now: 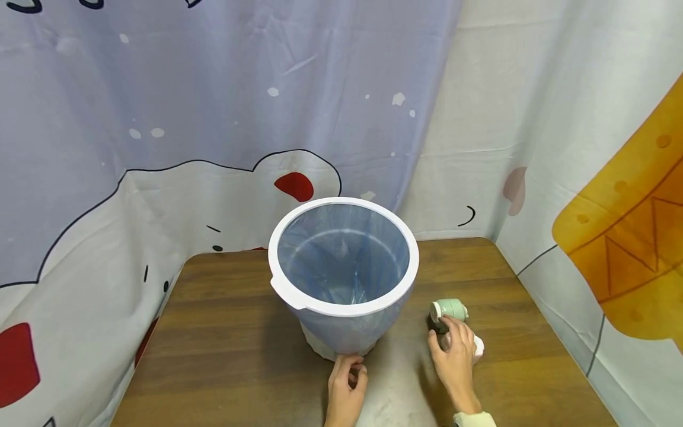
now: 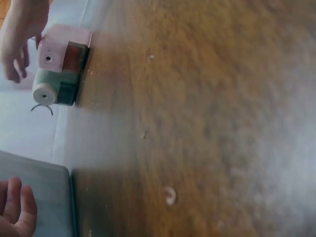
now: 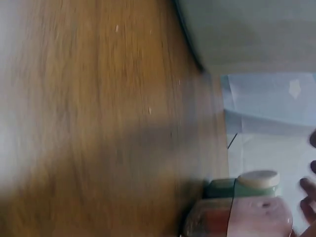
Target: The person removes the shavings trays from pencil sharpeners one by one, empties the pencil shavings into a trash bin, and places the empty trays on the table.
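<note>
A pale pink pencil sharpener [image 2: 54, 49] and a light green pencil sharpener [image 1: 450, 309] sit side by side on the table's right part. Each has a darker see-through section low on its body. Over the pink one hovers my right hand [image 1: 453, 359], its fingers loosely bent and not wrapped around either body. My left hand [image 1: 347, 388] is at the near foot of a translucent bin [image 1: 341, 332] with a white rim. Its fingers are relaxed and slightly bent, with nothing visible between them; whether they touch the bin I cannot tell.
The bin, lined with a thin clear bag [image 1: 341, 261], stands mid-table. Small curled shavings [image 2: 170, 195] and crumbs lie on the wooden table [image 1: 224, 344]. A printed curtain [image 1: 213, 107] hangs behind and along the sides.
</note>
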A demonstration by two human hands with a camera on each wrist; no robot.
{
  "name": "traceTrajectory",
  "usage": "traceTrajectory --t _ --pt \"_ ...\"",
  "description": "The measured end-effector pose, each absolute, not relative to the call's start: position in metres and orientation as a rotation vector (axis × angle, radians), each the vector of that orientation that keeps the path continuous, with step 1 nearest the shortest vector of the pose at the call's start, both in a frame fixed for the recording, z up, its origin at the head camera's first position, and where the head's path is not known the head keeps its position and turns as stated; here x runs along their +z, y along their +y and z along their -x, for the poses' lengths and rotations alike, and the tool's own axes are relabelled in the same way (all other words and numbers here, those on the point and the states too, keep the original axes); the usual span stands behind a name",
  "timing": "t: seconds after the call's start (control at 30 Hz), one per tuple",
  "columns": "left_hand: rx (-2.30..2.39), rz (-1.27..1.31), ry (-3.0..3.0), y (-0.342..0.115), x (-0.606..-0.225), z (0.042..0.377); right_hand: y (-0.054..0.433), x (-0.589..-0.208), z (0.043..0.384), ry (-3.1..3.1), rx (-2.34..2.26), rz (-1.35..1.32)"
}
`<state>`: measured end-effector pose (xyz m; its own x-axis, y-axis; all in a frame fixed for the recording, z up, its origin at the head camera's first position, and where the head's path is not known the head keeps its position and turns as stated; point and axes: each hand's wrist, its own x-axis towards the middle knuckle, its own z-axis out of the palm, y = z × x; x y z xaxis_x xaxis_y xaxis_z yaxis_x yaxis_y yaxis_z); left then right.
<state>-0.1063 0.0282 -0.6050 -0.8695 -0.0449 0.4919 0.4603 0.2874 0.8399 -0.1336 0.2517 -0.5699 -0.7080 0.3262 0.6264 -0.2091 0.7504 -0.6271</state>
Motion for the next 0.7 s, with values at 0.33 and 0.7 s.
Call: traceTrajectory --t 0.33,0.7 --pt "-1.617 0.545 -2.357 0.042 -0.601 0.108 0.272 -0.575 0.125 -2.386 0.825 0.323" --pt "-1.636 0.575 -2.428 0.066 -0.599 0.108 0.278 -0.584 0.123 -2.479 0.803 0.496"
